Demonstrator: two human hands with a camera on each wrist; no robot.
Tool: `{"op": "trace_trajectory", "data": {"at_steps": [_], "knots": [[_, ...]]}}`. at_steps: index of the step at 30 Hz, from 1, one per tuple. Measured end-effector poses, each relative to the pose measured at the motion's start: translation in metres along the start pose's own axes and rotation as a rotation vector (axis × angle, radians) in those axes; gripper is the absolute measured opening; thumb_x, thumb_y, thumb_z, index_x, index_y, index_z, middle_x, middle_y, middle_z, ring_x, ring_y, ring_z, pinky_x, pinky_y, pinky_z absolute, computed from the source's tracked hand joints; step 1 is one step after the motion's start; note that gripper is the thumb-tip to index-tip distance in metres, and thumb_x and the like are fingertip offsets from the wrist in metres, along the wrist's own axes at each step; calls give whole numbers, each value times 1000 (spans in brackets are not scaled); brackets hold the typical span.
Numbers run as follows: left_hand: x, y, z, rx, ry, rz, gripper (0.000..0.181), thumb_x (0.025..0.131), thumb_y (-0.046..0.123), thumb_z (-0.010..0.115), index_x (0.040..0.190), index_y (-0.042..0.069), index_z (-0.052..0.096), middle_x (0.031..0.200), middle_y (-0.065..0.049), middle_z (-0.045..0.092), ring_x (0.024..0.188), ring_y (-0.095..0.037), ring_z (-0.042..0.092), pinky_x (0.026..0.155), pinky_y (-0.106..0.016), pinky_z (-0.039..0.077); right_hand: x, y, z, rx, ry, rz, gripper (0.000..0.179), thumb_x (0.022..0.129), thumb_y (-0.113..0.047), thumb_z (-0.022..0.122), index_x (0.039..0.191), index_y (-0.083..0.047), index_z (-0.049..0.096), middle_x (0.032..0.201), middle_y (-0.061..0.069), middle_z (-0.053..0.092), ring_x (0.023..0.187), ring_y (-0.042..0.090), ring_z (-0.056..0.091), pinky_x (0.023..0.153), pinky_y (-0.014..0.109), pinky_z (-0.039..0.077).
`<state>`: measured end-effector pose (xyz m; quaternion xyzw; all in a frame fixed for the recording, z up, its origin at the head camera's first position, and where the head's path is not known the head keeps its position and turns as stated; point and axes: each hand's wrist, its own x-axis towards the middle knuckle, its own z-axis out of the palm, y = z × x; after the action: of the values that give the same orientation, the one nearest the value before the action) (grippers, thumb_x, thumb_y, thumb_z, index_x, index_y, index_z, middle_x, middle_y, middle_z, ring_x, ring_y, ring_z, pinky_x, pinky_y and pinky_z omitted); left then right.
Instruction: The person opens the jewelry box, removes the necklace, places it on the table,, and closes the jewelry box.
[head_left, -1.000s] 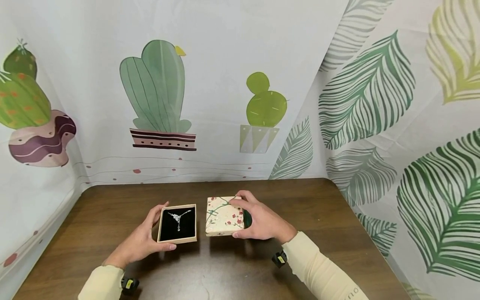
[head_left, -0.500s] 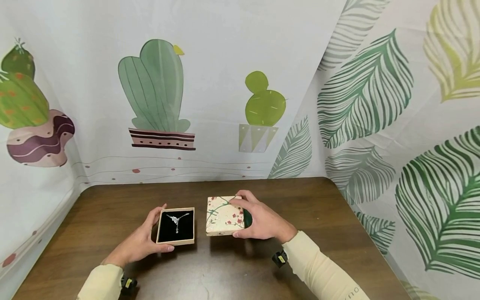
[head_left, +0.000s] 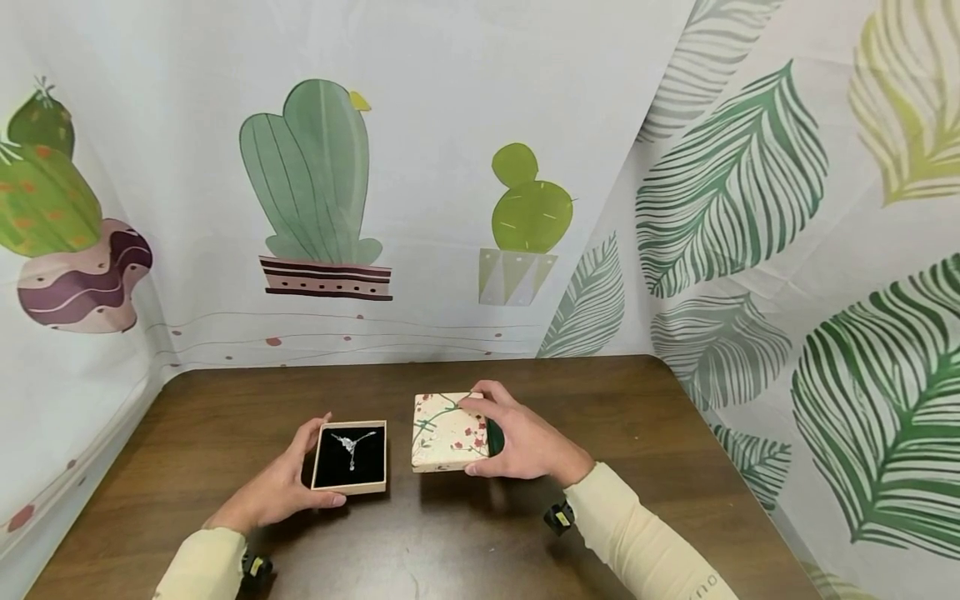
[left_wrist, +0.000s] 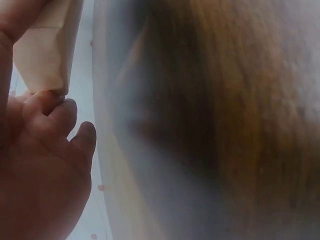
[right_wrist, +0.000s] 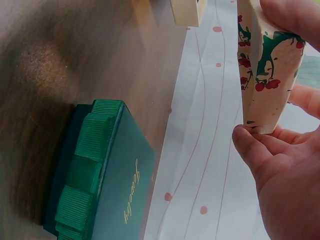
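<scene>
Legibly, gold "Jewelry" lettering (right_wrist: pixel 131 192), green box (right_wrist: pixel 107 175), floral lid (head_left: pixel 450 432)

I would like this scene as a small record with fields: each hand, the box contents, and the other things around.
Left hand: holds open jewelry box
Box contents: silver-coloured necklace on black padding
Right hand: grips floral box lid, apart from the box
Green box: ribbon-trimmed, on the wooden table, lettered "Jewelry"
Backdrop: cloth printed with cacti and leaves

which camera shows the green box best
Right wrist view: the green box shows large there, gold lettering and ribbon visible. The head view catches only a dark sliver by the right hand; the left wrist view shows none.
</scene>
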<state>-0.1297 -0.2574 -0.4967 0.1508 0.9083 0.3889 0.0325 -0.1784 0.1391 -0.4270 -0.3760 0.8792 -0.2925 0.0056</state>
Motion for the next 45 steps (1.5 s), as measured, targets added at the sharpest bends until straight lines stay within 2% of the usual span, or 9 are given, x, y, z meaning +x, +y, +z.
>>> {"op": "trace_trajectory", "data": {"at_steps": [1, 3, 6, 9, 13, 29, 38, 40, 45], "knots": [[0, -1, 0, 2, 1, 0, 118, 75, 43, 93, 162, 12, 19, 165, -23, 38, 145, -38, 45, 104, -31, 45, 0, 0, 0, 0, -1, -2, 80, 76, -33, 93, 146, -18, 57, 148, 3, 43, 124, 16, 53, 101, 31, 51], [-1, -1, 0, 5, 3, -2, 119, 75, 44, 93, 162, 11, 19, 163, -23, 41, 142, -36, 48, 104, -32, 46, 0, 0, 0, 2, -1, -5, 80, 76, -33, 93, 146, -18, 57, 148, 4, 43, 124, 17, 54, 101, 32, 51], [-3, -2, -1, -10, -6, -5, 120, 75, 43, 93, 161, 8, 18, 162, -28, 40, 143, -41, 46, 108, -46, 46, 0, 0, 1, 1, 0, -9, 80, 76, -33, 93, 146, -18, 56, 148, 4, 43, 124, 17, 54, 101, 32, 51], [-4, -3, -2, -31, -20, -12, 120, 76, 42, 92, 162, 7, 16, 163, -33, 33, 149, -50, 37, 109, -66, 40, 1, 0, 1, 4, -5, -5, 80, 76, -34, 93, 146, -18, 56, 148, 3, 43, 124, 16, 54, 101, 31, 51], [-4, -5, -3, -35, -25, -21, 120, 77, 41, 92, 163, 7, 15, 163, -35, 31, 149, -54, 34, 108, -72, 38, 0, 2, 1, 6, -8, -5, 80, 77, -35, 92, 146, -18, 56, 149, 4, 42, 124, 16, 54, 102, 31, 51], [-5, -10, -8, 7, -16, -31, 121, 75, 41, 93, 162, 8, 16, 158, -33, 43, 141, -47, 48, 105, -63, 44, 1, 3, 1, 0, 5, -21, 80, 76, -35, 92, 146, -17, 56, 148, 6, 43, 123, 16, 54, 100, 31, 51], [-5, -17, -11, 5, -29, -30, 120, 76, 41, 93, 161, 5, 17, 157, -37, 39, 142, -52, 44, 105, -66, 43, 2, 2, 0, 6, 13, -29, 79, 76, -36, 92, 145, -16, 57, 148, 7, 44, 122, 18, 55, 100, 33, 52], [-4, -18, -11, 20, -29, -32, 120, 76, 42, 93, 161, 5, 17, 158, -36, 39, 142, -51, 45, 104, -61, 45, 2, 2, 0, 5, 12, -32, 80, 76, -36, 92, 145, -16, 57, 148, 7, 44, 123, 18, 54, 100, 32, 52], [-4, -19, -13, 45, -32, -32, 117, 74, 42, 94, 159, 6, 22, 158, -33, 42, 139, -44, 49, 100, -36, 49, 3, 3, 2, -2, 7, -31, 80, 76, -35, 92, 146, -16, 56, 148, 7, 43, 124, 18, 54, 101, 33, 52]]}}
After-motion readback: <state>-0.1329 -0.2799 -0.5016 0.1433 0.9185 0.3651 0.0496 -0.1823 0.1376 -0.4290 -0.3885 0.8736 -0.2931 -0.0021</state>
